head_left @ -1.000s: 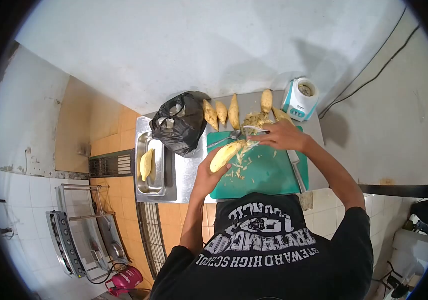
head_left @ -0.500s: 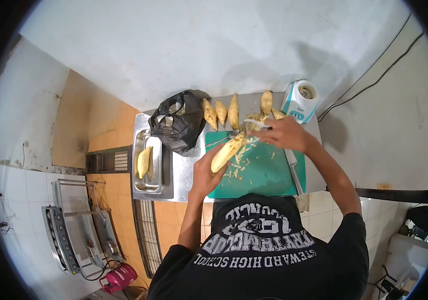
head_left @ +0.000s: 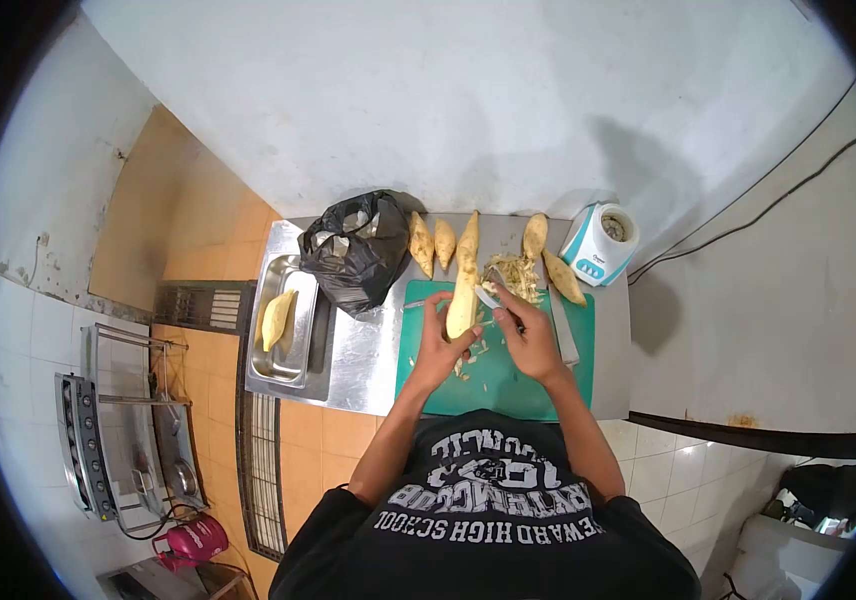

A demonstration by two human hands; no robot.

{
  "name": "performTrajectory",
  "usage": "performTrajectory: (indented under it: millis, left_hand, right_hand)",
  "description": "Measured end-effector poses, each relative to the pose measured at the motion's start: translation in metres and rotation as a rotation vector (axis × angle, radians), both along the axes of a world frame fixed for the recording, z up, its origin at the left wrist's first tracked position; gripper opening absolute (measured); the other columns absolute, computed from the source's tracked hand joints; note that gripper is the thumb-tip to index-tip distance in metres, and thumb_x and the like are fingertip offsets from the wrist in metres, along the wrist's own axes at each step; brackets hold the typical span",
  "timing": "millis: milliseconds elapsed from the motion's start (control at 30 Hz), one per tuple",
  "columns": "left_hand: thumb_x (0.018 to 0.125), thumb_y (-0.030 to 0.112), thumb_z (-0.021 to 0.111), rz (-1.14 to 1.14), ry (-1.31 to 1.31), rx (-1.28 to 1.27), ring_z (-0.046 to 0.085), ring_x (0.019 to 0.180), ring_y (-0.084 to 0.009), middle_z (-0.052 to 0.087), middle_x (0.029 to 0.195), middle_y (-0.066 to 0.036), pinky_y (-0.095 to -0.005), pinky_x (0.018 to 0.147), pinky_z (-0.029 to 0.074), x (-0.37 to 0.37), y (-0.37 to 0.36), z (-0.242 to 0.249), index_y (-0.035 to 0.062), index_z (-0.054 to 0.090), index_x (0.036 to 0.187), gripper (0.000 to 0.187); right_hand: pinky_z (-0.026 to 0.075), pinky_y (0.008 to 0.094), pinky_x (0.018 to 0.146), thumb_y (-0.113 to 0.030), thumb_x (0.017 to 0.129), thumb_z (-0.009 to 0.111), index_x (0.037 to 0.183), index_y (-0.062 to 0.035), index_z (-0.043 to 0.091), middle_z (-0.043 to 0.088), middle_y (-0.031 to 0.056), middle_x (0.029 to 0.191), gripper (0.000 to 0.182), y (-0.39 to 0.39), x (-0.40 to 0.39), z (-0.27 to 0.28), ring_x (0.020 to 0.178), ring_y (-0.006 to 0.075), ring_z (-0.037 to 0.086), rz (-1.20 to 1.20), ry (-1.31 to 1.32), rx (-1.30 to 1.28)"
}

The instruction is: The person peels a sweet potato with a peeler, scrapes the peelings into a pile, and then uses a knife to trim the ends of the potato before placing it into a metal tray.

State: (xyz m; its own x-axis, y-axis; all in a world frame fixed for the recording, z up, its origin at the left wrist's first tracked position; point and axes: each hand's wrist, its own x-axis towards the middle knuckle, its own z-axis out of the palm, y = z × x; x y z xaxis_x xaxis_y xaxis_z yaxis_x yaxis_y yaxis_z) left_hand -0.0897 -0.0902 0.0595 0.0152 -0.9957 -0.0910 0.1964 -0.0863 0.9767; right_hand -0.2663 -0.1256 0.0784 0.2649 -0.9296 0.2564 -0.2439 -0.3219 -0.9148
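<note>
My left hand (head_left: 440,345) is wrapped round the lower end of a partly peeled sweet potato (head_left: 463,306) above the green cutting board (head_left: 498,393). Close to its right side, my right hand (head_left: 529,335) grips a peeler (head_left: 489,298), whose light-coloured part is near the root. Peelings (head_left: 515,270) lie heaped at the board's back edge, with small scraps scattered nearer me. A long knife (head_left: 562,330) rests on the board to the right of my right hand. Unpeeled sweet potatoes (head_left: 421,246) lie along the back of the metal table.
On the left, a steel tray (head_left: 301,374) holds a peeled sweet potato (head_left: 276,320). A black plastic bag (head_left: 358,250) stands beside it. At the back right is a white and teal appliance (head_left: 599,245), near another sweet potato (head_left: 563,278). The wall (head_left: 468,110) rises behind the table.
My right hand has come down and closer to my left hand. The held sweet potato has turned more upright. The camera view has shifted, so the table appears slightly lower.
</note>
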Motion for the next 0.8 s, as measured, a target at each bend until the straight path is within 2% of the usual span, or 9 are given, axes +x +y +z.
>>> performTrajectory:
  millis: [167, 300, 367, 400, 500, 533, 633, 733, 800]
  left_hand:
    - [0.091, 0.004, 0.071, -0.11, 0.219, 0.09, 0.059, 0.083, -0.0108, 0.06, 0.109, -0.004, -0.0237, 0.06, 0.047, -0.002, -0.006, -0.015, 0.0074, 0.029, 0.156, 0.078]
    - [0.087, 0.001, 0.075, -0.087, 0.229, 0.115, 0.062, 0.09, -0.0131, 0.062, 0.118, -0.007, -0.0257, 0.066, 0.052, -0.003, -0.003, -0.002, 0.0066, 0.025, 0.16, 0.089]
    - [0.084, 0.003, 0.078, -0.164, -0.206, -0.158, 0.066, 0.094, -0.0159, 0.066, 0.119, -0.01, -0.0288, 0.071, 0.055, 0.007, -0.004, -0.011, 0.006, 0.027, 0.16, 0.091]
    - [0.08, 0.006, 0.082, -0.158, -0.458, -0.292, 0.072, 0.096, -0.0246, 0.07, 0.118, -0.016, -0.0347, 0.075, 0.058, 0.011, -0.003, 0.0, 0.0027, 0.043, 0.149, 0.079]
    - [0.074, 0.002, 0.085, -0.229, -0.695, -0.135, 0.069, 0.108, -0.0299, 0.07, 0.117, -0.019, -0.0393, 0.085, 0.057, 0.013, -0.002, 0.031, 0.0019, 0.057, 0.13, 0.063]
    - [0.072, 0.009, 0.087, -0.274, -0.789, -0.085, 0.069, 0.096, -0.0411, 0.069, 0.112, -0.021, -0.0427, 0.081, 0.055, 0.012, -0.003, 0.05, 0.0033, 0.061, 0.114, 0.049]
    - [0.068, 0.007, 0.089, -0.228, -0.907, -0.477, 0.07, 0.092, -0.0398, 0.068, 0.109, -0.017, -0.0415, 0.078, 0.056, 0.013, -0.006, 0.06, 0.0051, 0.06, 0.113, 0.054]
    - [0.067, 0.004, 0.09, -0.251, -0.669, -0.295, 0.072, 0.097, -0.0314, 0.067, 0.111, -0.014, -0.0382, 0.081, 0.057, 0.016, -0.006, 0.071, 0.0044, 0.059, 0.114, 0.056]
    - [0.068, 0.002, 0.091, -0.135, -0.471, -0.166, 0.07, 0.104, -0.0268, 0.067, 0.115, -0.013, -0.0361, 0.085, 0.057, 0.013, -0.004, 0.062, 0.0035, 0.059, 0.117, 0.058]
  right_hand:
    - [0.047, 0.0292, 0.064, -0.012, 0.099, 0.065, 0.14, -0.0094, 0.062, 0.07, 0.0116, 0.095, 0.04, 0.009, -0.003, 0.004, 0.069, 0.0135, 0.054, -0.062, 0.129, -0.053]
    - [0.048, 0.0297, 0.069, -0.011, 0.101, 0.061, 0.141, -0.0022, 0.059, 0.07, 0.0153, 0.101, 0.041, 0.008, -0.017, -0.011, 0.074, 0.0149, 0.058, -0.137, -0.042, 0.04]
    - [0.049, 0.0293, 0.071, -0.01, 0.102, 0.06, 0.141, 0.0006, 0.057, 0.07, 0.0167, 0.106, 0.041, 0.004, -0.023, -0.017, 0.078, 0.0153, 0.059, -0.182, -0.133, 0.105]
    - [0.05, 0.0289, 0.074, -0.009, 0.102, 0.059, 0.142, 0.0021, 0.056, 0.069, 0.0182, 0.113, 0.041, -0.001, -0.023, -0.011, 0.082, 0.0156, 0.06, -0.219, -0.059, -0.014]
    - [0.051, 0.0267, 0.078, -0.007, 0.102, 0.058, 0.142, 0.0033, 0.054, 0.065, 0.0183, 0.132, 0.041, -0.02, -0.019, -0.007, 0.09, 0.0151, 0.063, -0.272, -0.07, -0.213]
    - [0.051, 0.0269, 0.078, -0.006, 0.102, 0.058, 0.141, 0.0037, 0.055, 0.064, 0.0173, 0.134, 0.041, -0.025, -0.018, -0.001, 0.09, 0.0145, 0.063, -0.168, -0.109, -0.16]
    - [0.051, 0.0264, 0.075, -0.005, 0.1, 0.06, 0.14, 0.0047, 0.055, 0.064, 0.0139, 0.138, 0.041, -0.038, -0.008, -0.002, 0.085, 0.0117, 0.063, -0.015, -0.231, -0.076]
    - [0.053, 0.0255, 0.071, -0.005, 0.101, 0.059, 0.14, 0.0048, 0.055, 0.066, 0.0137, 0.132, 0.041, -0.036, -0.006, -0.002, 0.082, 0.0093, 0.061, -0.077, -0.13, -0.079]
    - [0.054, 0.0238, 0.067, -0.008, 0.103, 0.057, 0.144, 0.004, 0.051, 0.067, 0.013, 0.125, 0.043, -0.03, 0.001, -0.003, 0.08, 0.0079, 0.059, -0.3, -0.298, -0.055]
